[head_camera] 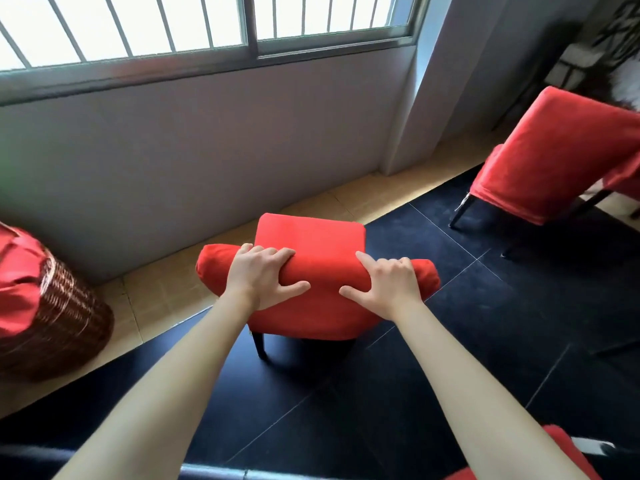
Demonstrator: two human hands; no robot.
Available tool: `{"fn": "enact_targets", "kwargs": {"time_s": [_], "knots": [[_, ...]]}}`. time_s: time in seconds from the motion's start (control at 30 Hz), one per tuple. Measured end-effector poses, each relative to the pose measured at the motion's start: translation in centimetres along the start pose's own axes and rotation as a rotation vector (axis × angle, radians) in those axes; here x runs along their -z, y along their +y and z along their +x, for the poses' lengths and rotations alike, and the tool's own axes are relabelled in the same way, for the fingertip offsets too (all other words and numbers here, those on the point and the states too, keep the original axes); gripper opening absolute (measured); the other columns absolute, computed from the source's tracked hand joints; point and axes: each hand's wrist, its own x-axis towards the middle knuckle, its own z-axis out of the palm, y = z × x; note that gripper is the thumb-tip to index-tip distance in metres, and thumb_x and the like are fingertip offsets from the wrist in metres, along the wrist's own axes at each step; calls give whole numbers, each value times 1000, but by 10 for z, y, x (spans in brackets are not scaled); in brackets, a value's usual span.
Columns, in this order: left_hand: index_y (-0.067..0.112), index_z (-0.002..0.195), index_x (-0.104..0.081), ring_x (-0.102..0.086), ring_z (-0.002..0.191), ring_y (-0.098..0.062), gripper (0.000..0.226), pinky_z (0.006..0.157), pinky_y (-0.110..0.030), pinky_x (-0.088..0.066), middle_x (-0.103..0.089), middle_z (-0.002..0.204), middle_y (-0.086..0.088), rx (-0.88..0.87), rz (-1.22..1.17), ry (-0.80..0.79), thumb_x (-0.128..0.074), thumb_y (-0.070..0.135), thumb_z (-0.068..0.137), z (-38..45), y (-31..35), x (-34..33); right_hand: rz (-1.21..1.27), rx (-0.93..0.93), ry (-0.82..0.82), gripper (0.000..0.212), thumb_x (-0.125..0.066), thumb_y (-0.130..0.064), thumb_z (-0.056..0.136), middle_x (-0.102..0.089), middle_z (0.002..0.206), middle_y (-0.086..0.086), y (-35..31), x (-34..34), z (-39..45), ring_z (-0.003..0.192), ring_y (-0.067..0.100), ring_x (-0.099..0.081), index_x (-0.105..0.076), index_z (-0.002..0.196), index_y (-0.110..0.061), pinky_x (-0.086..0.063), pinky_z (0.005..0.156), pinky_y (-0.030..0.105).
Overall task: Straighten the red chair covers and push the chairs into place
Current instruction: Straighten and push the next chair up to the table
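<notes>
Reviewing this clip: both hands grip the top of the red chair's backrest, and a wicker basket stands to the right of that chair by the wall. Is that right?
One detail is off. The head view shows the wicker basket to the left of the chair, not the right. The rest holds: the left hand and right hand both grip the top of the backrest, and the basket stands by the wall.

Both hands (325, 282) grip the red-covered chair's (311, 233) padded top rail.
</notes>
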Motion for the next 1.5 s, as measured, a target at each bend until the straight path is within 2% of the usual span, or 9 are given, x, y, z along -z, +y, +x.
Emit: {"fn": "enact_targets", "kwargs": {"time_s": [0.23, 0.4, 0.7, 0.9, 0.97, 1.07, 1.23, 1.37, 1.5], "knots": [[29, 124, -58, -62, 98, -22, 91, 96, -37, -33, -70, 101, 3, -182, 1, 14, -21, 85, 63, -33, -26, 2, -27, -147, -7, 91, -32, -85, 74, -68, 96, 5, -50, 4, -60, 92, 25, -62, -42, 141, -24, -36, 85, 37], [28, 125, -58, -61, 99, -23, 92, 94, -36, -33, -68, 106, 4, -309, 4, -1, -20, 85, 63, -55, -48, 6, -34, -259, 7, 93, -32, -85, 73, -68, 94, 7, -95, 5, -98, 90, 27, -63, -43, 141, -22, -36, 84, 38], [27, 124, -58, -61, 98, -24, 93, 93, -36, -35, -68, 108, 3, -444, 1, 4, -19, 85, 63, -70, -62, 3, -53, -380, 16, 91, -37, -84, 74, -69, 94, 8, -131, 7, -129, 90, 28, -63, -47, 139, -21, -37, 84, 38], [30, 124, -54, -59, 101, -21, 93, 94, -36, -35, -67, 107, 6, -456, 44, 1, -13, 87, 63, -47, -59, 3, -30, -413, 39, 86, -48, -80, 74, -69, 89, 11, -120, 9, -111, 89, 31, -64, -53, 134, -19, -38, 84, 39], [29, 123, -53, -59, 101, -21, 89, 93, -36, -35, -66, 107, 5, -466, 45, 3, -17, 87, 65, -29, -54, 5, -27, -420, 37, 83, -49, -79, 74, -69, 90, 10, -110, 10, -95, 89, 30, -64, -55, 133, -20, -38, 85, 39], [27, 119, -54, -59, 100, -23, 83, 90, -37, -36, -66, 106, 3, -482, 54, -11, -22, 84, 67, 4, -48, 7, -59, -426, 27, 82, -46, -81, 74, -70, 90, 8, -90, 9, -68, 90, 29, -64, -56, 130, -23, -38, 85, 38], [24, 114, -56, -60, 95, -24, 83, 85, -36, -36, -66, 99, 2, -541, 109, 11, -24, 85, 66, 46, -49, -1, 13, -406, 189, 88, -34, -79, 68, -62, 60, 15, -77, -4, -40, 56, 33, -62, -73, 101, -7, -46, 65, 41], [23, 112, -56, -60, 95, -24, 84, 85, -36, -35, -65, 95, 1, -550, 101, 12, -22, 84, 65, 90, -41, -3, 18, -436, 189, 94, -26, -82, 65, -65, 66, 15, -55, -5, -7, 64, 33, -63, -71, 106, -9, -42, 71, 40], [24, 112, -56, -60, 93, -24, 86, 85, -36, -37, -65, 93, 1, -560, 87, 32, -20, 86, 64, 134, -28, -13, 41, -443, 217, 93, -26, -83, 69, -61, 59, 14, -24, -13, 24, 56, 33, -60, -72, 93, -6, -43, 65, 40]]}}
